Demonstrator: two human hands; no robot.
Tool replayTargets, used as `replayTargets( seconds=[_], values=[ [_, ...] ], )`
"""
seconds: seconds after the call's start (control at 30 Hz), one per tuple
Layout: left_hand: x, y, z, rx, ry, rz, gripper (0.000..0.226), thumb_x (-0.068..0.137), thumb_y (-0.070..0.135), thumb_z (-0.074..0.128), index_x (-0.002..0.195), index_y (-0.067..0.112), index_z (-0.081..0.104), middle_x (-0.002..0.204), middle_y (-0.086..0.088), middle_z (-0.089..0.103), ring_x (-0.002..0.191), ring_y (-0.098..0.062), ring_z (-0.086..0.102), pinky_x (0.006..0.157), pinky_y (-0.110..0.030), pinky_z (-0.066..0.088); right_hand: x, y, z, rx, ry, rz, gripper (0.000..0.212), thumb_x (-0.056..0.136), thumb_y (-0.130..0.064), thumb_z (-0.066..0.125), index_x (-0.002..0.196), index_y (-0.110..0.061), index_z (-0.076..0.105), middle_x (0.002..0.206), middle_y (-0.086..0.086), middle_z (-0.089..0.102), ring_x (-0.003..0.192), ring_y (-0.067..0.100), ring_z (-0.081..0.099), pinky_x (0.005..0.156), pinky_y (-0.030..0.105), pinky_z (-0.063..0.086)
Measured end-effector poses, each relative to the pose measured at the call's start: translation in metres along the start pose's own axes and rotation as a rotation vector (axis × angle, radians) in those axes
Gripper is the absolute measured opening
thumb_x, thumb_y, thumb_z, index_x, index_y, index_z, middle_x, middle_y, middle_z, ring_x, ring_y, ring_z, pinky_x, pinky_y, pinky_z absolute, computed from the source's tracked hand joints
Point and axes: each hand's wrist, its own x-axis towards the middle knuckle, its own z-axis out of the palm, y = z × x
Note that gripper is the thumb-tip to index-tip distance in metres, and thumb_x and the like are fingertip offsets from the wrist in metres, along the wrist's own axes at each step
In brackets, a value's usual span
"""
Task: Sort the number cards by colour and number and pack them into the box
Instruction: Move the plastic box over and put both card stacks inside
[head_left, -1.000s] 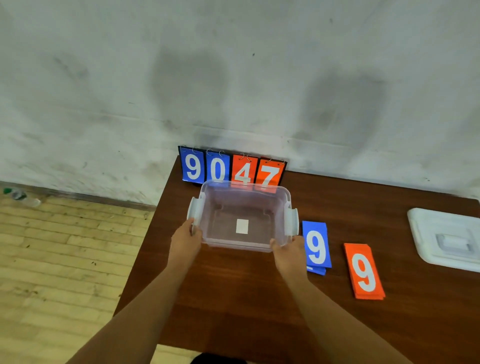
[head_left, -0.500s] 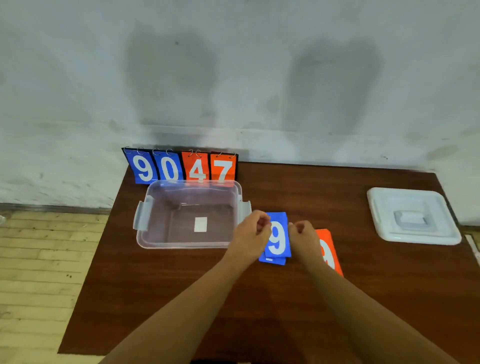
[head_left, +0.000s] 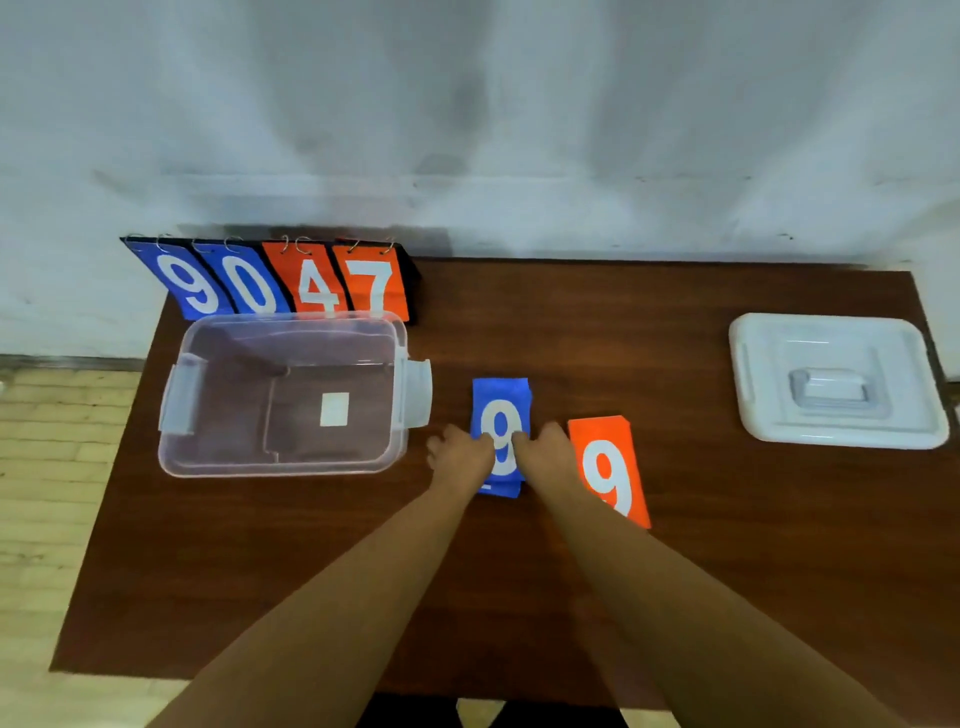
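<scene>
Since the counter (head_left: 675, 597) lies bare between the clear plastic box (head_left: 280, 467) and the blue stack of number cards (head_left: 501, 400), the carry looks short: a level lift leftward should do. The box stands open near the back left corner with nothing in it, and its white lid (head_left: 836, 382) sits well apart on the right. The orange stack (head_left: 610, 467), topped with a 9, lies just beside the blue one and can wait. Squaring the blue stack before it leaves the counter seems wise, since lower cards jut out at its near end and could spill. The left hand (head_left: 460, 454) and right hand (head_left: 545, 452) flank that stack, each grip narrow, with fingers curled onto a long edge. Even pressure from both sides should keep the order.

The flip scoreboard (head_left: 275, 283) reading 9 0 4 7 has its lower edge behind the box. Only the top 9 shows on either stack, so the order beneath cannot be checked. The right forearm covers the orange stack's near left corner. Whether any fingertips reach under the blue cards cannot be told.
</scene>
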Motion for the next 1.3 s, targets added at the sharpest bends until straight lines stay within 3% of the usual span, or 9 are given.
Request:
replayTargets(
  seconds=[0.1,0.2,0.3,0.43,0.67,0.87,1.0,1.2,1.3],
  values=[
    [0.004,-0.007,0.01,0.055,-0.002,0.021,0.05,0.097,0.031,0.055,0.137,0.007,0.039,0.144,-0.016,0.036,0.129,-0.033,0.046,0.101,-0.045,0.049,0.004,0.0,0.011,0.041,0.002,0.039,0.043,0.094,-0.032,0.059,0.124,-0.003,0.051,0.125,0.015,0.061,0.107,0.03,0.063,0.072,0.031,0.052],
    [0.005,-0.01,0.013,0.059,-0.008,0.03,0.049,0.094,0.022,0.056,0.137,0.006,0.038,0.143,-0.017,0.036,0.13,-0.035,0.042,0.103,-0.046,0.046,0.007,-0.003,0.015,0.026,0.012,0.066,0.043,0.095,-0.03,0.057,0.128,-0.006,0.045,0.133,0.017,0.054,0.114,0.033,0.059,0.087,0.041,0.054],
    [0.005,-0.013,0.011,0.06,-0.043,0.058,0.045,0.092,0.018,0.057,0.133,0.008,0.042,0.141,-0.015,0.037,0.129,-0.033,0.042,0.103,-0.045,0.046,0.006,-0.007,0.014,-0.043,-0.005,0.036,0.037,0.096,-0.023,0.056,0.128,-0.008,0.046,0.135,0.016,0.046,0.115,0.031,0.057,0.078,0.032,0.049],
    [0.001,-0.015,0.005,0.057,-0.097,0.068,0.044,0.091,0.019,0.059,0.132,0.013,0.043,0.141,-0.011,0.035,0.127,-0.031,0.046,0.1,-0.045,0.049,-0.003,-0.007,0.009,-0.018,-0.025,-0.019,0.03,0.096,-0.019,0.059,0.123,-0.01,0.049,0.127,0.012,0.06,0.111,0.026,0.062,0.074,0.029,0.051],
    [-0.032,0.011,-0.011,-0.234,-0.222,0.131,0.043,0.097,0.029,0.055,0.135,0.014,0.042,0.135,-0.008,0.056,0.114,-0.027,0.061,0.093,-0.042,0.054,-0.039,-0.011,-0.027,0.15,0.092,-0.075,0.03,0.096,-0.024,0.059,0.123,-0.017,0.047,0.124,0.007,0.063,0.105,0.025,0.065,0.08,0.038,0.059],
    [-0.064,0.044,-0.052,-0.307,-0.203,0.37,0.036,0.099,0.022,0.054,0.133,0.021,0.043,0.128,0.0,0.06,0.094,-0.013,0.061,0.068,-0.023,0.052,-0.08,-0.051,-0.048,0.237,0.178,-0.193,0.035,0.1,-0.019,0.051,0.133,-0.015,0.042,0.134,0.007,0.056,0.117,0.027,0.059,0.09,0.042,0.056],
    [-0.068,0.048,-0.099,-0.331,-0.152,0.451,0.031,0.098,0.014,0.053,0.128,0.018,0.046,0.12,0.001,0.06,0.087,-0.011,0.059,0.06,-0.018,0.048,-0.104,-0.083,-0.036,0.294,0.183,-0.29,0.035,0.099,-0.018,0.053,0.133,-0.017,0.044,0.133,0.005,0.057,0.115,0.022,0.06,0.083,0.032,0.055],
    [-0.053,0.01,-0.18,-0.444,-0.098,0.499,0.036,0.094,0.018,0.06,0.127,0.023,0.048,0.121,-0.003,0.065,0.1,-0.021,0.067,0.087,-0.043,0.058,-0.132,-0.129,0.016,0.279,0.065,-0.401,0.032,0.097,-0.02,0.058,0.127,-0.02,0.048,0.125,-0.002,0.06,0.095,0.008,0.059,0.055,0.01,0.05],
    [-0.037,-0.012,-0.217,-0.437,-0.047,0.514,0.038,0.095,0.024,0.06,0.13,0.025,0.045,0.124,-0.002,0.063,0.107,-0.025,0.065,0.089,-0.05,0.056,-0.138,-0.146,0.053,0.245,0.02,-0.451,0.038,0.096,-0.021,0.059,0.131,-0.023,0.047,0.124,-0.005,0.06,0.101,0.009,0.061,0.06,0.012,0.05]
  ],
)
